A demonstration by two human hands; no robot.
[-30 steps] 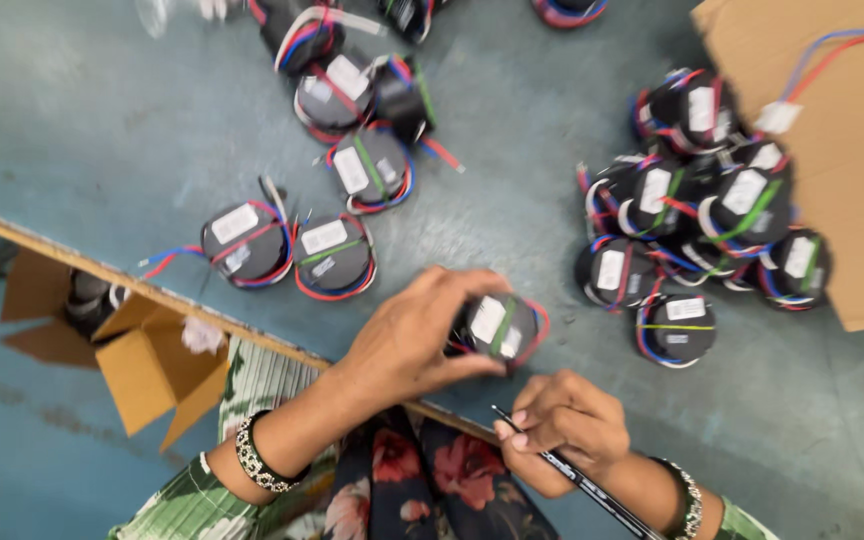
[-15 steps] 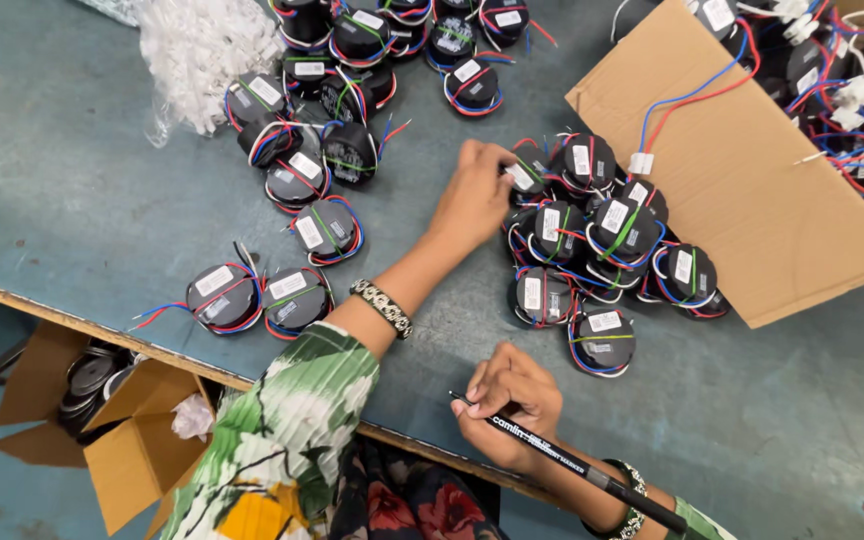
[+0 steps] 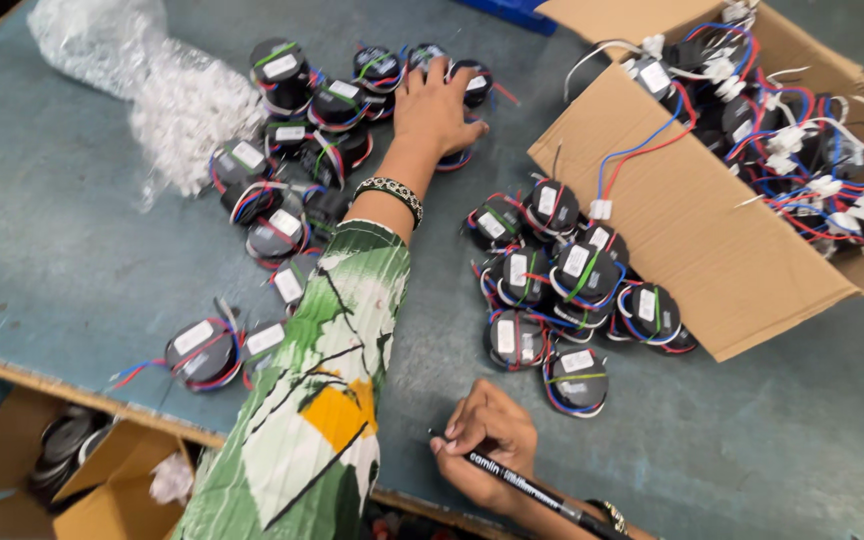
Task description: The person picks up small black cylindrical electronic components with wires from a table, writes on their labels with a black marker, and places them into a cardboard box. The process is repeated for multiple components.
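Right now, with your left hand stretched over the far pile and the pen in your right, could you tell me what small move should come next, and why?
Probably close the left hand on the black coil beneath its fingers and draw it back. The palm already lies on that far pile, while the right hand rests on the table holding a pen, seemingly ready to mark.

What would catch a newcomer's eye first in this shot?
Heaps of round black coils with coloured wires cover the blue table, more spilling from the cardboard box at right. The left hand rests on the far heap; the right hand holds a black pen.
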